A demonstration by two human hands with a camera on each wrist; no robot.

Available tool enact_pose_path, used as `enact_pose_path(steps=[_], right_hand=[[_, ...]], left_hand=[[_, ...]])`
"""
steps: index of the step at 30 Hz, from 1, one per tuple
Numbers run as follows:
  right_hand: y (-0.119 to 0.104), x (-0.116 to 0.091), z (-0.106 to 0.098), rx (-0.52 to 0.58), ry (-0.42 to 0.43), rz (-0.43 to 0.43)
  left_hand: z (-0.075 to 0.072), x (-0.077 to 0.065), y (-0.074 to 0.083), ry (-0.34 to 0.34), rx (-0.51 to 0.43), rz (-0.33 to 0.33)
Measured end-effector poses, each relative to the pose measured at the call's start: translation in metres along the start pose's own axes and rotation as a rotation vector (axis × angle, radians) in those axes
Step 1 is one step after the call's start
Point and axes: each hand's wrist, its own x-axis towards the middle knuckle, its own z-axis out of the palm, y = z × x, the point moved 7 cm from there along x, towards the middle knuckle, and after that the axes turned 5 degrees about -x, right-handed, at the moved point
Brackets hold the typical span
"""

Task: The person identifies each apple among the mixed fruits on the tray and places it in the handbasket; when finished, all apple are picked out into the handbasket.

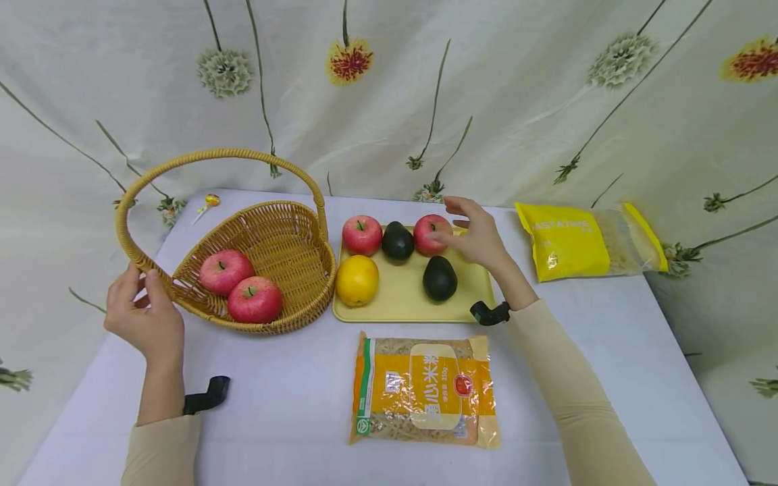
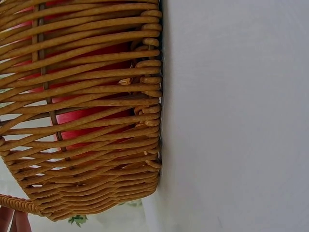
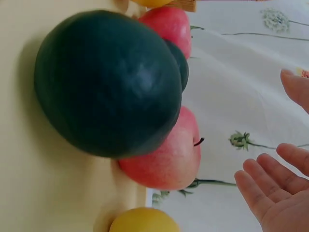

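on the yellow tray [image 1: 401,310], the right apple [image 1: 427,228] lies near the middle of the frame, just left of the right hand [image 1: 481,237], which is nearer; its thumb and fingers stand wide, holding nothing. the apple is round, without clear long axis. at the frame's left, the left hand [image 1: 148,317] pinches the handle [image 1: 225,154] of the basket [image 1: 304,246].

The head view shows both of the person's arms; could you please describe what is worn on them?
The left sleeve and right sleeve are plain beige, the right one close-fitting. The left wrist device and right wrist device are small, black and bent. The left hand and right hand wear no gloves.
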Motion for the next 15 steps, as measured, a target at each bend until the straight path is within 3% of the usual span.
enact_pose_path(steps=[15], right_hand=[[0.024, 0.004, -0.013, -0.023, 0.072, 0.086]], left_hand=[[0.000, 0.002, -0.005, 0.009, 0.000, -0.016]])
